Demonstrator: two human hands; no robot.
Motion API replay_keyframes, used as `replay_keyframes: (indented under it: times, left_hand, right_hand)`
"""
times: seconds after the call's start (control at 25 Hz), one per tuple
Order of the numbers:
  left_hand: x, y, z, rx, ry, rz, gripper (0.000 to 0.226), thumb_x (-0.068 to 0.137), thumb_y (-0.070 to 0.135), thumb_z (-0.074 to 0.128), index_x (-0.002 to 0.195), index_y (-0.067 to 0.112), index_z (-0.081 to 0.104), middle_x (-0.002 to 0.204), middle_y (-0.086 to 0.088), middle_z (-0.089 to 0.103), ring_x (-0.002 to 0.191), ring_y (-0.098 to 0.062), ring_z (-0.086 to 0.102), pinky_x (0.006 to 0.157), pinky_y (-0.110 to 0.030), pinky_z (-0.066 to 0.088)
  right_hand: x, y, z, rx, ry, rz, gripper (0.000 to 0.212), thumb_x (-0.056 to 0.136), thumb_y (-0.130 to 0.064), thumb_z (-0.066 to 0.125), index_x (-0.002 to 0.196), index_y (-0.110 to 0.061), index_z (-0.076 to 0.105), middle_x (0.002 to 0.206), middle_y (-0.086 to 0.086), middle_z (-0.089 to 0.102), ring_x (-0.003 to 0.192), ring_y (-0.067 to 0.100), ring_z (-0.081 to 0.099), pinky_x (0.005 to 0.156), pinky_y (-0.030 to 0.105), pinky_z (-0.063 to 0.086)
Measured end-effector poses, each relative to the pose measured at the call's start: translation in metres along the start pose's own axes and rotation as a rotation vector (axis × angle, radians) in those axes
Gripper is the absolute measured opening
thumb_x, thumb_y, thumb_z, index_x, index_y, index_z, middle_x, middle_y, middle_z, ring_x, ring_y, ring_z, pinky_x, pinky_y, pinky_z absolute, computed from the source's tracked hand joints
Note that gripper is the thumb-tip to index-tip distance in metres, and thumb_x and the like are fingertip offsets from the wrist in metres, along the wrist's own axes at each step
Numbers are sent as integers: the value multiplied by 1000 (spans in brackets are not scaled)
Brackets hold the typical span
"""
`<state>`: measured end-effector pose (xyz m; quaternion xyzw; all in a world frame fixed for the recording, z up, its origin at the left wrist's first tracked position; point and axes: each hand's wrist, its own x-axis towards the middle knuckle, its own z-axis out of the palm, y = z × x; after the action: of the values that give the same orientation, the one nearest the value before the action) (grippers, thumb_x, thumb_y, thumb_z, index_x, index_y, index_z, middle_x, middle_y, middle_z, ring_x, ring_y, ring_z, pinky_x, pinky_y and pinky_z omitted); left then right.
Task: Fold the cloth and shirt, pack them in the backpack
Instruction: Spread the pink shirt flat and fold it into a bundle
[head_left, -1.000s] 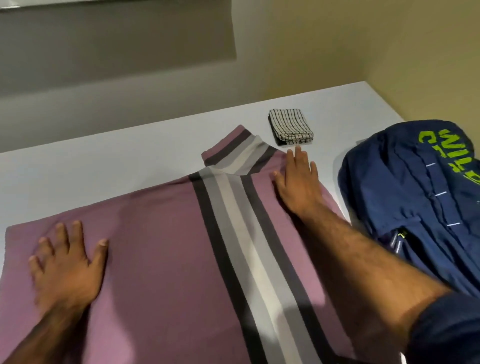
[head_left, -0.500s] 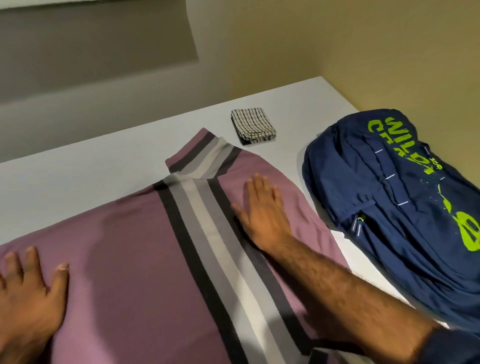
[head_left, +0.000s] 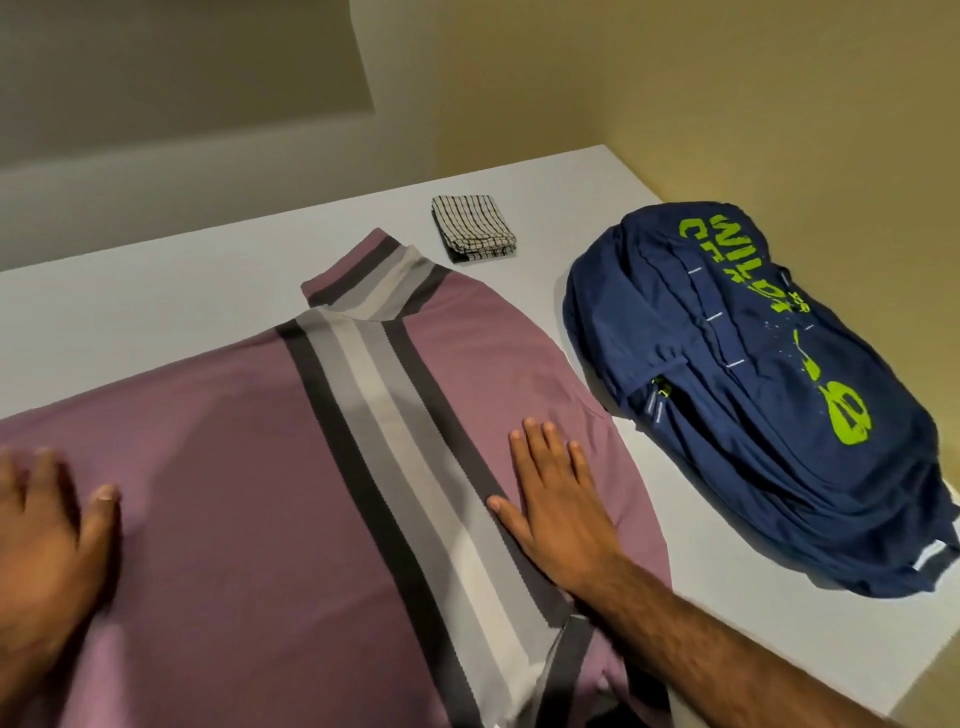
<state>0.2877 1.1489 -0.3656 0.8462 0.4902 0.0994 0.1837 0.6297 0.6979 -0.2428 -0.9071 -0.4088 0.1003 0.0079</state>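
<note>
One shirt (head_left: 234, 493), one folded cloth (head_left: 474, 226), one backpack (head_left: 727, 415) — left hand (head_left: 41, 545), right hand (head_left: 561, 514) flat on shirt, fingers straight

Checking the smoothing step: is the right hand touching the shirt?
Touching. The head view shows the right hand lying flat, fingers straight, on the purple shirt, just beside its grey stripes, with no gap under the palm.
</note>
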Motion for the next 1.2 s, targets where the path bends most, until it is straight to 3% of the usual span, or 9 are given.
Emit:
replay_keyframes:
  times: [0.12, 0.2, 0.32, 0.48, 0.64, 0.72, 0.88, 1.04, 1.2]
  left_hand:
    - [-104, 123, -52, 100, 29, 189, 70, 97, 54, 36, 154, 13, 34, 161, -23, 27, 145, -47, 27, 120, -55, 19]
    - [-166, 127, -58, 215, -54, 265, 75, 96, 58, 31, 155, 11, 37, 163, -20, 29, 147, -45, 27, 119, -58, 20]
    - [-225, 107, -59, 262, -111, 230, 76, 97, 58, 27, 153, 8, 43, 163, -20, 30, 147, -45, 30, 117, -61, 23]
    - [-293, 183, -63, 90, 44, 523, 51, 100, 43, 41, 123, 9, 72, 148, -18, 55, 136, -41, 50, 115, -59, 29]
    - [-347, 298, -30, -3, -101, 727, 38, 100, 39, 46, 97, 18, 77, 133, -7, 67, 132, -32, 53, 116, -59, 32]
    - [-360, 346, -18, 78, -220, 707, 40, 99, 45, 50, 101, 16, 77, 138, -8, 65, 136, -32, 50, 118, -61, 27]
    - [-376, 389, 0, 335, -324, 545, 63, 96, 65, 50, 128, 14, 66, 159, -14, 42, 152, -37, 27, 121, -69, 1]
    - [-380, 381, 14, 266, -164, 514, 25, 80, 28, 82, 97, 13, 71, 140, -16, 60, 142, -41, 44, 116, -70, 19]
    - [-387, 387, 3, 373, -231, 470, 18, 85, 31, 79, 100, 23, 76, 140, -9, 63, 143, -39, 44, 119, -69, 11]
  right_hand:
    - [-17, 27, -13, 115, 75, 50, 64, 106, -52, 32, 158, -15, 30, 167, 6, 20, 154, 24, 18, 125, 43, 14]
    - [-40, 31, -21, 177, 98, -16, 49, 105, -41, 36, 146, -19, 52, 156, 4, 45, 141, 23, 43, 118, 42, 31]
    - [-84, 36, -19, 138, 77, -154, 38, 99, -23, 48, 131, -22, 67, 143, 1, 59, 127, 22, 56, 113, 40, 36]
    - [-143, 49, -18, 305, 237, 169, 21, 94, -25, 67, 112, -19, 76, 134, -2, 65, 119, 19, 59, 108, 41, 46]
    - [-203, 28, -9, 301, 204, 244, 41, 82, -62, 71, 93, -23, 74, 134, -7, 62, 124, 14, 53, 107, 38, 44]
    - [-218, 21, -4, 141, 152, 160, 40, 81, -65, 71, 95, -28, 75, 140, -7, 57, 135, 18, 46, 113, 45, 35]
    - [-218, 33, -7, 19, 124, 203, 23, 89, -34, 74, 111, -28, 75, 149, 0, 52, 145, 26, 34, 123, 52, 18]
    - [-220, 57, -8, 35, 183, 164, 34, 83, -25, 79, 116, -21, 72, 146, 3, 55, 142, 28, 40, 122, 52, 17]
    - [-245, 64, -7, 75, 216, 111, 44, 84, -29, 78, 124, -18, 67, 146, 6, 55, 139, 29, 46, 121, 54, 21]
